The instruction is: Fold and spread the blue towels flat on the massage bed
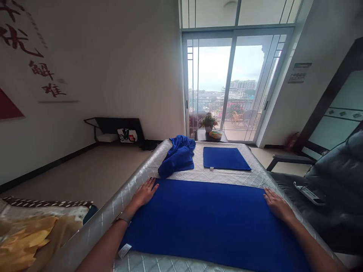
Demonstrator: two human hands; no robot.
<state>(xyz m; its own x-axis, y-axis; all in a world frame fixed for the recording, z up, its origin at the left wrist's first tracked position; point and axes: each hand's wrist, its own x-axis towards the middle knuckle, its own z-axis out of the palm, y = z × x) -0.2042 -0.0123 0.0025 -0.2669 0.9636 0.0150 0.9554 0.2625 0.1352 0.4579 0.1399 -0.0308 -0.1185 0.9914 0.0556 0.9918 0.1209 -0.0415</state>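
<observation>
Here, the left hand (144,192) and right hand (278,204) reach forward, wide apart, both open and palm-down at the far corners of the large blue cloth (210,223) spread across the quilted mattress (136,262).

A deep blue cloth (210,219) lies flat and nearly smooth across the lower centre of the frame, reaching its bottom edge at right; a white label (124,250) juts from the cloth's lower-left corner.
</observation>
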